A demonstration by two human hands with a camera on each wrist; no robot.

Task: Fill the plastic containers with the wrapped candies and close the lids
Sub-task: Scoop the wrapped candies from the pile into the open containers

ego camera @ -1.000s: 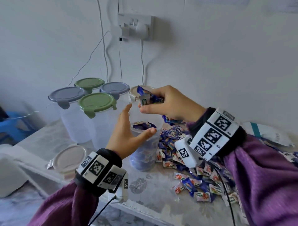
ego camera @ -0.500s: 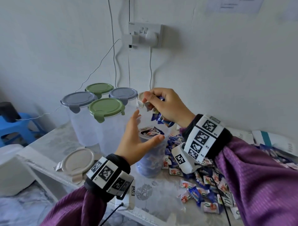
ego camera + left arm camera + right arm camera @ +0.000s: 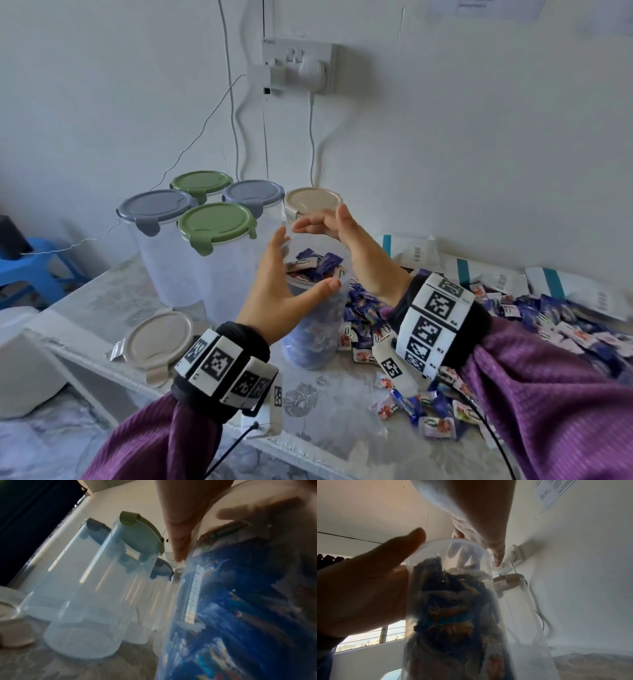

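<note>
A clear open container (image 3: 308, 342), filled with blue and white wrapped candies (image 3: 315, 265) almost to its rim, stands on the table. My left hand (image 3: 301, 263) holds it near the top, thumb in front and fingers behind. In the left wrist view its wall (image 3: 223, 601) fills the right side. My right hand (image 3: 320, 219) hovers just above the mouth with straight fingers and holds nothing. The right wrist view looks up at the container (image 3: 453, 615) with the left thumb (image 3: 409, 540) against its rim. A pile of loose candies (image 3: 513, 318) lies to the right. A beige lid (image 3: 159, 339) lies loose at the left.
Behind stand several empty closed containers: green-lidded (image 3: 215, 222), grey-lidded (image 3: 154, 209) and beige-lidded (image 3: 313, 200). White packets (image 3: 496, 277) lie along the wall at the right. A wall socket (image 3: 298, 65) with hanging cables is above. A blue stool (image 3: 34, 267) stands left of the table.
My right hand held a bunch of candies over the container and has let them fall in; it is now open and empty. My left hand has stayed on the container.
</note>
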